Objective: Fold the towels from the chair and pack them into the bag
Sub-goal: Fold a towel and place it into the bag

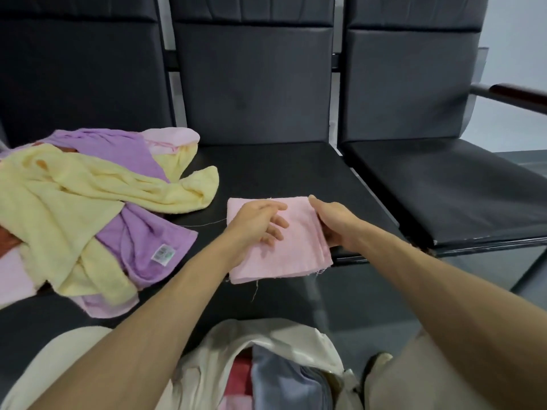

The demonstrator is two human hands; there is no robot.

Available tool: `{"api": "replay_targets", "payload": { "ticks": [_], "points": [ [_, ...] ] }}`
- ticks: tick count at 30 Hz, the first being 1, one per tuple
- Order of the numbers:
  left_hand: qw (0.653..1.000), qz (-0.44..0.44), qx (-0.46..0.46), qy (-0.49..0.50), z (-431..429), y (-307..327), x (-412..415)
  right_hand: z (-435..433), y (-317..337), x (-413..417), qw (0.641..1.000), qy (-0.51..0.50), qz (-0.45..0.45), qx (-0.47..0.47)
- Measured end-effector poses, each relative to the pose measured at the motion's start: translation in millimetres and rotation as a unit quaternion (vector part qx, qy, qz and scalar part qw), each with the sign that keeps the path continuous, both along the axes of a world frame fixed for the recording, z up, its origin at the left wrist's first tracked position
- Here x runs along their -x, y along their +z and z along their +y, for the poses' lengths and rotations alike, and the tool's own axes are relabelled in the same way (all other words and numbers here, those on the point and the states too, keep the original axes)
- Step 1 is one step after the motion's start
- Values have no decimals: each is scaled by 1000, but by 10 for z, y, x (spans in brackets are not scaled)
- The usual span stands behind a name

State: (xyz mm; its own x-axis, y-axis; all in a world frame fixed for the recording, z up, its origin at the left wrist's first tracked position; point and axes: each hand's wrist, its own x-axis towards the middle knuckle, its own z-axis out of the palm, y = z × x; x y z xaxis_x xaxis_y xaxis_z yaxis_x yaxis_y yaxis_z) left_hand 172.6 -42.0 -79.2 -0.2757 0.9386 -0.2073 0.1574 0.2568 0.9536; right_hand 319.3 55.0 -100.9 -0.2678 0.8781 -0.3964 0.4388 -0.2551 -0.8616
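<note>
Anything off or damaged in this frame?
The pink towel is fraying: loose threads trail from its left and near edges. The right seat looks scuffed along its front edge. Nothing else stands out.

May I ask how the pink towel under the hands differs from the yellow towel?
The pink towel is folded flat; the yellow towel lies crumpled. The pink towel lies alone; the yellow towel drapes over purple towels. The left hand rests on the pink towel, the right hand grips its edge; the yellow towel is untouched. Both lie on black seats.
</note>
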Motion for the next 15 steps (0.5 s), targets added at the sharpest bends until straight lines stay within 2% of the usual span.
{"api": "replay_targets", "payload": {
  "ticks": [3,5,6,8,10,13,15],
  "points": [
    [993,73,-3,96,-131,-64,211,-62,30,105,988,58,-109,-92],
    [986,95,8,137,-233,-131,320,-156,102,177,956,107,-203,-183],
    [984,100,17,150,-276,-167,369,-207,142,234,946,113,-212,-219],
    [978,111,36,173,-350,-240,431,-297,232,364,953,110,-143,-242],
    [972,127,33,193,-404,-330,452,-416,345,519,965,116,-19,-235],
    [974,105,-74,188,-521,-414,320,-639,519,702,960,158,155,-174],
    [978,44,-119,164,-647,-499,203,-766,563,736,954,180,199,-137]
  ]
}}
